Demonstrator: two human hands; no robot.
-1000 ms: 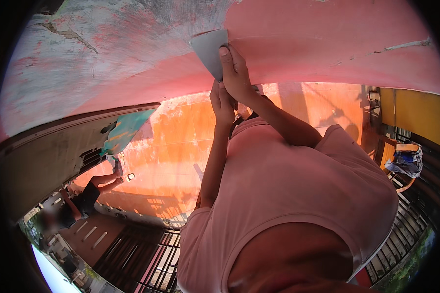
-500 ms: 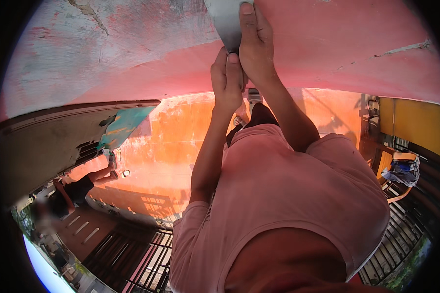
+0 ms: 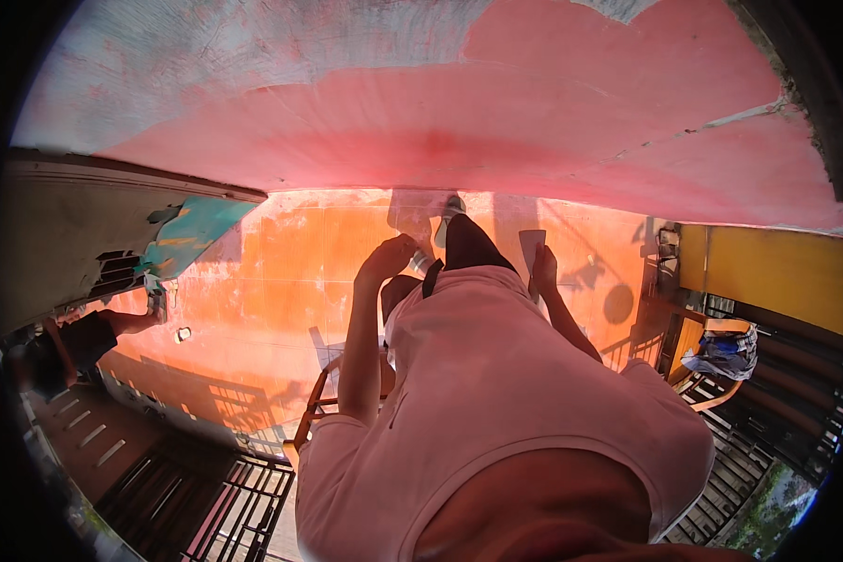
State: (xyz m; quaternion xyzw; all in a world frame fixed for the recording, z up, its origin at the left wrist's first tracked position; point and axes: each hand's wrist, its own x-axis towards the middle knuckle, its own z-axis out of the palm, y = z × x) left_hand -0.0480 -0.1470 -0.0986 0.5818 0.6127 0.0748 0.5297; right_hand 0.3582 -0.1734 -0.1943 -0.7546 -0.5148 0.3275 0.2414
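Observation:
My right hand [image 3: 544, 269] is closed round a flat grey scraper [image 3: 532, 244], a thin straight-edged plate held upright over the orange floor, away from the wall. To the left, my left hand [image 3: 387, 258] hangs in front of my body with its fingers curled. What it may hold is hidden. Ahead stands the wall [image 3: 534, 112], mostly pink, with a streaky grey-white area [image 3: 253, 51] at its upper left. A crack runs across the pink part on the right.
An orange tiled floor [image 3: 290, 244] lies below, with my feet on it. A wooden chair [image 3: 320, 398] stands behind my left arm; another chair [image 3: 721, 375] at the right bears cloth. A person [image 3: 80, 347] is at far left, beside a worn panel [image 3: 75, 239]. Dark railings line the rear.
Both hands have come down from the wall and moved apart. The scraper has left the wall in my right hand, and my left hand has let go of it. My view has shifted.

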